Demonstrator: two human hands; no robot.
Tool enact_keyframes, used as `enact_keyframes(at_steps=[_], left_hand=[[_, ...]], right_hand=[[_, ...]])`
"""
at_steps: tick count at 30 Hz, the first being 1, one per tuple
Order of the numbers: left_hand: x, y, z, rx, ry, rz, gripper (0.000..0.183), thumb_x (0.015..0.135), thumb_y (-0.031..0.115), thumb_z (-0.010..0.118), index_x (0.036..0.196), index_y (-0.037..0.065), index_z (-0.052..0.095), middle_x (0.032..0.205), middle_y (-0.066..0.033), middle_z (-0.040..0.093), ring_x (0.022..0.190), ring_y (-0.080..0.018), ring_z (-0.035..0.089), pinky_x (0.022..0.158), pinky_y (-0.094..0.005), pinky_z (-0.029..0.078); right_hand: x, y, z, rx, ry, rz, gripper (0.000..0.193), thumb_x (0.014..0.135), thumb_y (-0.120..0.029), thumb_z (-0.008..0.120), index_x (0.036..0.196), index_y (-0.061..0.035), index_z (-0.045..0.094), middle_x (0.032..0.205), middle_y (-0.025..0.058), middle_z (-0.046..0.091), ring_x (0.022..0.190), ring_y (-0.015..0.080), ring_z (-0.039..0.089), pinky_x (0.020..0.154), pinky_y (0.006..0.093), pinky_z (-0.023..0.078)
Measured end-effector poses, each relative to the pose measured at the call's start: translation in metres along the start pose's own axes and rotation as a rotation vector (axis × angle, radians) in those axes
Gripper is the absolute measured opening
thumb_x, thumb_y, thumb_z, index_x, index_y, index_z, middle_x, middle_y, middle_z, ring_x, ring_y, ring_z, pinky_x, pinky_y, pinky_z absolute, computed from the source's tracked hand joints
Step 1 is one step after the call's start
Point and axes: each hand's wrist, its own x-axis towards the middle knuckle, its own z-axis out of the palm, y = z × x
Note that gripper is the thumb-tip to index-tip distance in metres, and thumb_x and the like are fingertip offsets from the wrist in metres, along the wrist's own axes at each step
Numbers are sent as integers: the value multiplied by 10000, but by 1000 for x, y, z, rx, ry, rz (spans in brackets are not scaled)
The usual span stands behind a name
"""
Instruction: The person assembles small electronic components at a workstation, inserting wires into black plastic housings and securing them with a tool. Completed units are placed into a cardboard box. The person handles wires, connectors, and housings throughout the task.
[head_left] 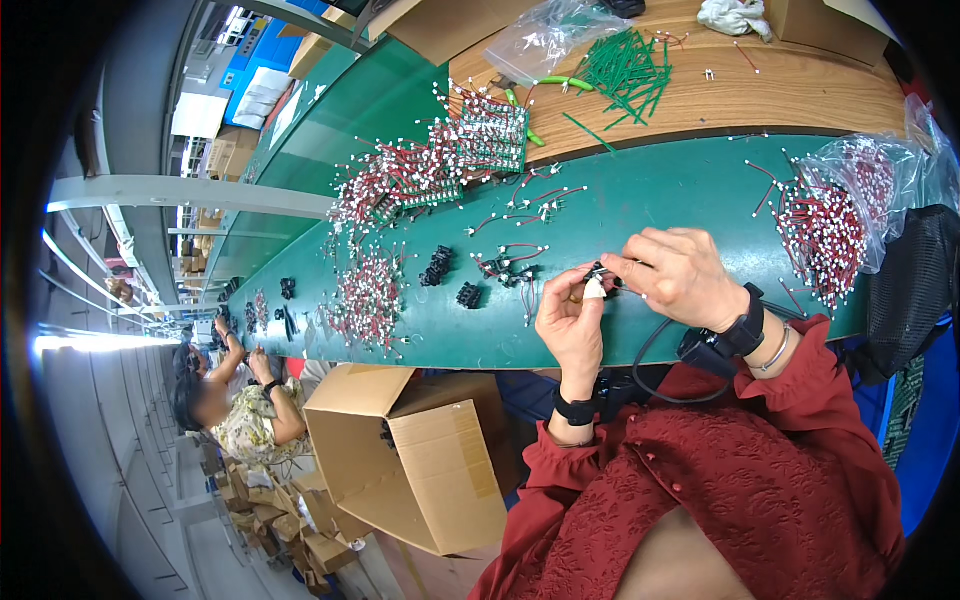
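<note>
My left hand (572,325) is closed in a pinch around a small black part (598,270), with a white covering on the thumb tip. From the right, my right hand (678,278) meets it with bent fingers pinched at the same part. The fingers hide most of the piece. Just left of my hands lie a few small boards with red and black wires (508,268). Two clusters of black plastic parts (436,266) sit further left on the green bench top (660,190).
Red wires with white connectors are heaped at left (368,300) and beside a clear bag at right (825,235). Wired green circuit boards (495,140) stand behind. Green strips (625,70) lie on a wooden surface. An open carton (450,470) stands below the bench; a co-worker (250,410) sits far left.
</note>
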Motion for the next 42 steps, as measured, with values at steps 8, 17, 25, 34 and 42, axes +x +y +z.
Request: enact_keyframes(at_steps=[8, 17, 25, 34, 42], left_hand=[[-2, 1, 1, 45, 0, 46, 267, 800, -167, 517, 1026, -25, 536, 1082, -169, 625, 916, -192, 641, 792, -281, 517], [-2, 2, 2, 0, -18, 48, 274, 791, -167, 511, 1026, -29, 536, 1088, -172, 623, 917, -206, 644, 797, -292, 519], [-1, 2, 2, 15, -12, 47, 276, 789, -173, 513, 1024, -31, 538, 1090, -176, 620, 926, -215, 645, 820, -305, 522], [0, 1, -7, -56, -26, -65, 266, 785, -170, 524, 1013, -35, 549, 1060, -172, 630, 918, -213, 646, 813, -301, 529], [-3, 9, -4, -45, -61, -111, 172, 823, -101, 572, 984, -39, 567, 971, -174, 650, 811, -244, 667, 733, -329, 566]], right_hand=[[-1, -2, 0, 59, 6, 50, 308, 621, -98, 725, 927, -107, 684, 715, -16, 559, 637, 150, 582, 529, 288, 475], [1, 0, -1, 72, 35, 28, 180, 692, -123, 681, 869, -91, 679, 702, -5, 544, 641, 153, 591, 507, 298, 464], [0, 0, 0, 61, 21, 20, 173, 692, -140, 679, 857, -92, 675, 703, -6, 545, 640, 152, 588, 508, 292, 459], [0, 1, -3, 14, -9, -52, 214, 692, -155, 654, 897, -92, 662, 725, -12, 542, 670, 143, 577, 516, 281, 459], [2, 13, -9, 174, -31, -48, 152, 698, -157, 685, 845, -118, 679, 673, -20, 520, 629, 146, 579, 468, 303, 431]])
